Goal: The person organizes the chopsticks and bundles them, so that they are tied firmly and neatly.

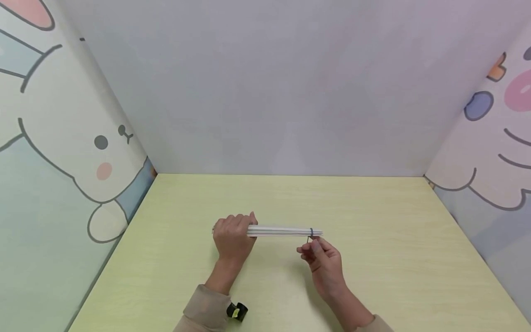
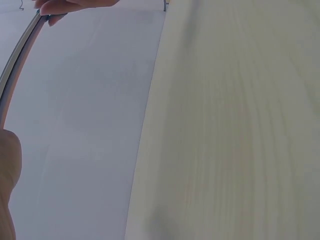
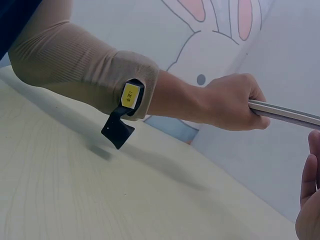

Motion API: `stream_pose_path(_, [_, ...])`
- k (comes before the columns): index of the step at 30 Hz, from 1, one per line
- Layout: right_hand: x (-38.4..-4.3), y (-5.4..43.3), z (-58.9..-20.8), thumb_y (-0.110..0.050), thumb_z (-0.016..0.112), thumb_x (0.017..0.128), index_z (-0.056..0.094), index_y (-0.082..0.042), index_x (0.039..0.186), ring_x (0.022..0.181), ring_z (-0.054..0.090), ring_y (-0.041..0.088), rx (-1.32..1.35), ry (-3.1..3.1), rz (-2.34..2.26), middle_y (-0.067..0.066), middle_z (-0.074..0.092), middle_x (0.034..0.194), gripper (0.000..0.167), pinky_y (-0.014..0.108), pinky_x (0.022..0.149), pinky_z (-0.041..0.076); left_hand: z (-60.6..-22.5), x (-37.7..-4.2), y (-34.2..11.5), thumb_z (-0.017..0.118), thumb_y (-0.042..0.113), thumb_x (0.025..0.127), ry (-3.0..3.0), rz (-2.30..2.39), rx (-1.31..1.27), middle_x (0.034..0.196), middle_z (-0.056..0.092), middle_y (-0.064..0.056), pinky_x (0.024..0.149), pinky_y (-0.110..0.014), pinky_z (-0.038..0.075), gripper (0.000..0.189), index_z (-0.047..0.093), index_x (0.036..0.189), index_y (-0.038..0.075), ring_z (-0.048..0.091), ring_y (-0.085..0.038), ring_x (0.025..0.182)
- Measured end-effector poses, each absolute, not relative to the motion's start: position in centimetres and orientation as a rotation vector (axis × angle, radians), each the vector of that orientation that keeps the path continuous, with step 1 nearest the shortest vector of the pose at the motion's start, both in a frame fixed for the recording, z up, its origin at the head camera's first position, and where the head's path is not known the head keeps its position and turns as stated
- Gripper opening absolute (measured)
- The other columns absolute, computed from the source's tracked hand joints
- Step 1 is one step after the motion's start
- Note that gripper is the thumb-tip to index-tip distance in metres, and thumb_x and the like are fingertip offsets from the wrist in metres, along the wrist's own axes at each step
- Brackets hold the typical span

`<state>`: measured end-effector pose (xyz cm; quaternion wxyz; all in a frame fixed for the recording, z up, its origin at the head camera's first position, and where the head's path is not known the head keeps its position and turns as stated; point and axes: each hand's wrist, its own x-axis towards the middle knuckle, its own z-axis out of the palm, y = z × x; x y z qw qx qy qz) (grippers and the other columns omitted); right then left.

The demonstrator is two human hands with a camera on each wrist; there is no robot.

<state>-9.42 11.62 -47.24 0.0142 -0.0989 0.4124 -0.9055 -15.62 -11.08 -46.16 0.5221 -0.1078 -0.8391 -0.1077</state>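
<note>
A bundle of thin white sticks (image 1: 278,231) lies level above the table in the head view. My left hand (image 1: 234,239) grips its left end, fingers wrapped over the top, and the sticks' far-left tips barely show past it. Near the right end a thin dark tie (image 1: 312,232) circles the bundle, with a short loose strand hanging below. The thumb and fingers of my right hand (image 1: 326,265) pinch that strand just under the sticks. The right wrist view shows the bundle (image 3: 285,112) running out of the left fist (image 3: 235,102).
A pale yellow wood-grain table (image 1: 166,258) spreads beneath both hands. Behind it rises a plain grey wall (image 1: 265,92), with cartoon-printed panels (image 1: 54,184) on either side. A black wrist mount (image 1: 237,312) sits by the left sleeve.
</note>
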Motion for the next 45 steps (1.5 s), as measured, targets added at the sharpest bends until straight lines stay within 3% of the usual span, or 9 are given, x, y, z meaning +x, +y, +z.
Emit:
stream_pose_path(6, [-9.7,12.3,-47.3,-0.014,0.032,0.111,0.072,-0.01,0.111,0.092,0.075,0.015,-0.544,1.152,-2.815,0.0,0.078,0.094,0.04,0.025,0.082,0.056,-46.0,-15.6,-11.2,0.063,0.017,0.086,-1.98,-0.242,-0.3,0.051,0.059,-0.002,0.046,-0.037,0.047,0.029,0.06,0.058,0.009,0.048,-0.017,0.04])
stream_pose_path(10, [-10.1,12.6,-47.1,-0.014,0.025,0.112,0.073,-0.006,0.103,0.089,0.076,0.018,-0.706,1.22,-2.8,0.004,0.077,0.092,0.049,0.028,0.08,0.058,-45.9,-15.7,-11.2,0.063,0.018,0.086,-1.944,-0.231,-0.333,0.05,0.057,-0.002,0.045,-0.036,0.046,0.032,0.057,0.056,0.01,0.047,-0.018,0.04])
stream_pose_path(15, [-10.8,13.8,-46.5,-0.003,0.034,0.109,0.076,-0.006,0.101,0.079,0.076,0.016,-0.71,1.587,-2.722,0.002,0.076,0.083,0.042,0.028,0.073,0.059,-45.8,-15.8,-11.2,0.062,0.018,0.086,-1.919,-0.218,-0.37,0.049,0.055,0.0,0.044,-0.035,0.045,0.034,0.053,0.054,0.011,0.048,-0.017,0.039])
stream_pose_path(21, [-11.4,14.9,-45.6,0.007,0.046,0.101,0.067,0.013,0.098,0.075,0.075,0.015,-0.602,1.922,-2.54,0.005,0.075,0.081,0.022,0.028,0.069,0.059,-45.7,-15.7,-11.2,0.06,0.019,0.088,-1.932,-0.209,-0.383,0.051,0.057,0.0,0.045,-0.034,0.045,0.034,0.055,0.055,0.011,0.051,-0.017,0.042])
stream_pose_path(25, [-11.3,15.1,-45.5,0.007,0.047,0.1,0.058,0.016,0.104,0.077,0.075,0.016,-0.586,1.951,-2.484,0.006,0.075,0.085,0.014,0.029,0.072,0.059,-45.8,-15.5,-11.2,0.059,0.02,0.089,-1.959,-0.208,-0.379,0.051,0.058,0.0,0.046,-0.034,0.046,0.034,0.055,0.056,0.012,0.05,-0.016,0.041])
stream_pose_path(29, [-11.1,15.4,-45.7,0.013,0.053,0.095,0.059,0.012,0.111,0.078,0.074,0.014,-0.635,2.065,-2.435,0.001,0.075,0.088,0.017,0.028,0.072,0.059,-45.7,-15.5,-11.3,0.059,0.02,0.089,-1.976,-0.218,-0.367,0.052,0.059,-0.001,0.046,-0.035,0.047,0.034,0.057,0.056,0.011,0.051,-0.017,0.041])
stream_pose_path(36, [-11.1,15.4,-46.2,0.019,0.063,0.086,0.067,0.011,0.107,0.073,0.055,0.006,-0.747,2.354,-2.352,0.001,0.062,0.098,0.023,0.02,0.055,0.047,-45.6,-15.4,-11.4,0.057,0.022,0.091,-1.991,-0.226,-0.354,0.053,0.061,-0.002,0.047,-0.036,0.049,0.035,0.06,0.058,0.01,0.052,-0.018,0.041])
stream_pose_path(40, [-11.3,15.5,-46.1,0.02,0.063,0.086,0.064,0.011,0.11,0.081,0.056,0.008,-0.806,2.303,-2.37,0.007,0.056,0.105,0.026,0.019,0.061,0.05,-45.6,-15.4,-11.4,0.057,0.022,0.091,-1.99,-0.234,-0.356,0.053,0.061,-0.002,0.047,-0.036,0.049,0.035,0.06,0.058,0.01,0.052,-0.017,0.041])
stream_pose_path(45, [-11.4,15.7,-45.7,0.019,0.063,0.086,0.057,0.015,0.12,0.093,0.063,0.01,-0.835,2.297,-2.37,0.007,0.063,0.108,0.034,0.021,0.076,0.055,-45.8,-15.4,-11.5,0.056,0.022,0.092,-1.995,-0.23,-0.344,0.053,0.061,-0.002,0.048,-0.036,0.049,0.036,0.06,0.058,0.01,0.052,-0.017,0.042])
